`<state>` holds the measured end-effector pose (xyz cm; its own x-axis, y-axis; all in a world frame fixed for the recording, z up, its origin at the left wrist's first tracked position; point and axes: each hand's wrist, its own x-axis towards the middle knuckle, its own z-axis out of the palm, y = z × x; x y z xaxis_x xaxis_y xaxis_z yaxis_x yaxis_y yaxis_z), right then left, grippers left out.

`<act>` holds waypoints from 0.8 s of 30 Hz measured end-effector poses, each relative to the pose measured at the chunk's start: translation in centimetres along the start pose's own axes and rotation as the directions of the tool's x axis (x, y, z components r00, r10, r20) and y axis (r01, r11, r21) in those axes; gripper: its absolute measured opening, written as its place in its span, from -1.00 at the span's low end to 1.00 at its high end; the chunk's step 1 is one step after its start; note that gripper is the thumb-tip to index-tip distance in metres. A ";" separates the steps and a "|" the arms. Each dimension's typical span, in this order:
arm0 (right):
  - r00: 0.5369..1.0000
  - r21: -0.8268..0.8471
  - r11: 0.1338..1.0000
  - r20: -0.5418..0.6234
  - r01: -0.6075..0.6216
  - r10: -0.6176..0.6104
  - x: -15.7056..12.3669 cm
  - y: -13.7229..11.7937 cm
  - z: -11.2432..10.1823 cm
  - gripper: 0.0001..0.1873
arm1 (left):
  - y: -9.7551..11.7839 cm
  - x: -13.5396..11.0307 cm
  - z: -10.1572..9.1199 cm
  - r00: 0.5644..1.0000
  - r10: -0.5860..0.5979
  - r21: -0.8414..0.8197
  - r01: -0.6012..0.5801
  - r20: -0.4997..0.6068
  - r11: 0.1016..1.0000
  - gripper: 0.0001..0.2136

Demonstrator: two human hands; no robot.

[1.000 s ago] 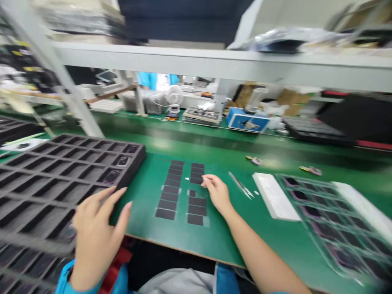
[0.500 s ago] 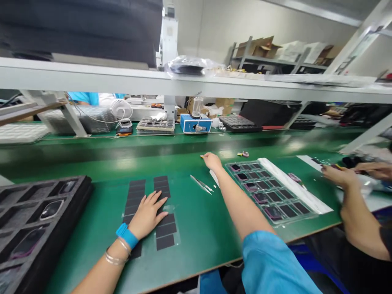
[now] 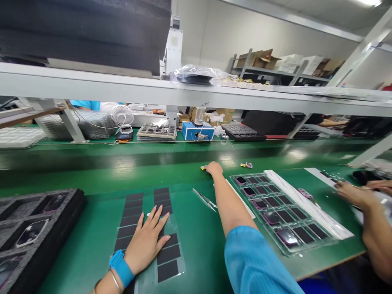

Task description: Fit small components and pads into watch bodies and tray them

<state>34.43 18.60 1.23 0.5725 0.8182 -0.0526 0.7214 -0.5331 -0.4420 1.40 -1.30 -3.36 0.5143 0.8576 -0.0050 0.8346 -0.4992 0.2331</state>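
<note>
My left hand [image 3: 147,239] lies flat with fingers spread on a clear sheet of black rectangular pads [image 3: 165,249] on the green bench. My right arm stretches far forward. My right hand [image 3: 213,168] rests knuckles up, fingers curled down, at a small yellow piece [image 3: 202,167] on the conveyor's near edge; I cannot see what the fingers hold. Metal tweezers [image 3: 204,199] lie just left of that forearm. A clear tray [image 3: 283,210] of dark phone-case parts sits to the right of it.
A black foam tray [image 3: 33,237] with several parts stands at the left. A white strip [image 3: 308,202] borders the clear tray. Another person's hands [image 3: 357,196] work at the far right. Beyond the green belt are a blue box [image 3: 197,131], a small fan [image 3: 121,115] and more trays.
The view swung right, then dipped slightly. My left hand moved from the foam tray onto the pad sheet. My right hand left the pads and reached out to the conveyor edge.
</note>
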 end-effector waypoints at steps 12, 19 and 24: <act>0.809 0.655 0.569 -0.114 0.498 -0.576 -16.3 -2.5 -0.9 -0.68 | 0.2 -0.1 -2.4 0.927 -0.214 -0.691 -0.065 -0.310 0.720 -0.50; 0.692 0.830 0.442 0.096 0.341 -0.715 -26.0 -2.1 2.9 -0.75 | -0.8 0.3 -2.4 0.991 -0.131 -1.000 -0.003 -0.001 -0.017 -0.41; 0.663 0.870 0.326 -0.001 0.370 -0.749 -25.4 -1.5 2.9 -0.84 | -0.9 0.1 -2.9 0.990 -0.123 -0.946 0.030 0.073 -0.323 -0.50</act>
<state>17.66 -0.77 0.64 -0.1599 0.9413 0.2972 0.1076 0.3159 -0.9427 0.14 -0.44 -0.71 0.4207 0.9011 -0.1051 -0.4409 0.3043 0.8444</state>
